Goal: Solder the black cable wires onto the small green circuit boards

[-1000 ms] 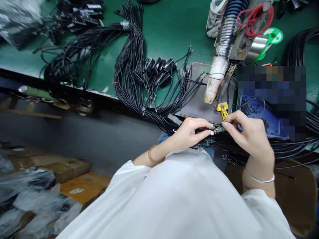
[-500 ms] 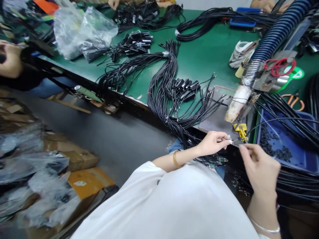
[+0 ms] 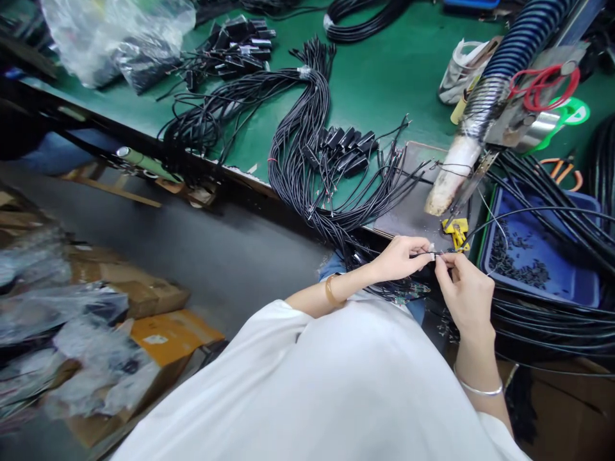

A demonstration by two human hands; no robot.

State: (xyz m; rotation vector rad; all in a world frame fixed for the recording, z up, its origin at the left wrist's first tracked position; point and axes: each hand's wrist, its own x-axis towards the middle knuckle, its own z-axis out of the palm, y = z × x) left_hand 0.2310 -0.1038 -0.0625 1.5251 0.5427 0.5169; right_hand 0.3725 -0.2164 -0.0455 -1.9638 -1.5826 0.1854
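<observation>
My left hand (image 3: 403,258) is closed in a pinch on a thin black cable (image 3: 423,255) above the table's front edge. Right beside it, the fingertips of my right hand (image 3: 465,285) also pinch together at the cable; the exact joint between them is too small to make out. Just beyond the fingers sits a yellow clamp-like piece (image 3: 455,232), with a black cable running off to the right from it. A white and silver nozzle on a ribbed hose (image 3: 456,169) points down above the grey plate (image 3: 408,214).
To the left lie a long bundle of black cables (image 3: 293,137) and black connector blocks (image 3: 348,146). On the right, a blue tray (image 3: 571,272) contains small black pieces. Orange-handled pliers (image 3: 560,173), a tape dispenser (image 3: 552,125) and plastic bags (image 3: 120,45) lie farther off. Cartons (image 3: 168,333) stand on the floor.
My right hand has moved left and up until its fingertips meet those of my left hand. The gap between the hands has closed. The whole view has shifted somewhat.
</observation>
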